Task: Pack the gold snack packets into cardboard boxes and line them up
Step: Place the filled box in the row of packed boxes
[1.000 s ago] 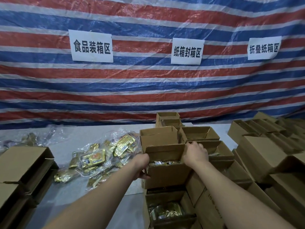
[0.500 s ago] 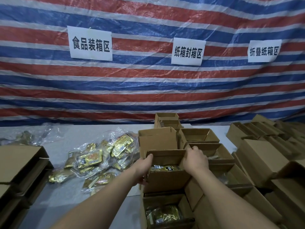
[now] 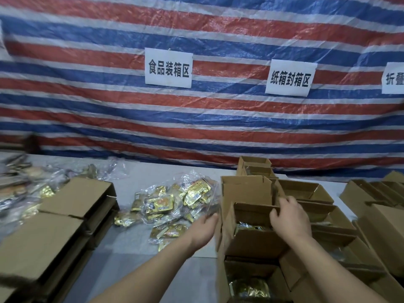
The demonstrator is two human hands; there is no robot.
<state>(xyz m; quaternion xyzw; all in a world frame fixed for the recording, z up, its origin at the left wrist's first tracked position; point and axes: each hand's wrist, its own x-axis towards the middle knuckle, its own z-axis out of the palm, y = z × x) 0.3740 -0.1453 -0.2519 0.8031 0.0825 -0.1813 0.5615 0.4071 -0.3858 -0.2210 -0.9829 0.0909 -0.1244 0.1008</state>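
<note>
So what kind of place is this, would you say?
Probably a makeshift food packing station: paper zone signs hang on a striped tarp, open cardboard boxes stand in rows, and gold snack packets lie heaped on the table.

two hands (image 3: 202, 228), three wall signs (image 3: 168, 69).

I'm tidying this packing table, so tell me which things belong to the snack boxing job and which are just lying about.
Part of the job:
- gold snack packets in clear bags
- open box, packets inside, right hand gripping its rim
- left hand, open beside it
- filled box nearer the camera
- empty boxes behind

Lying about:
- flattened cartons
- striped tarp
- paper signs
</note>
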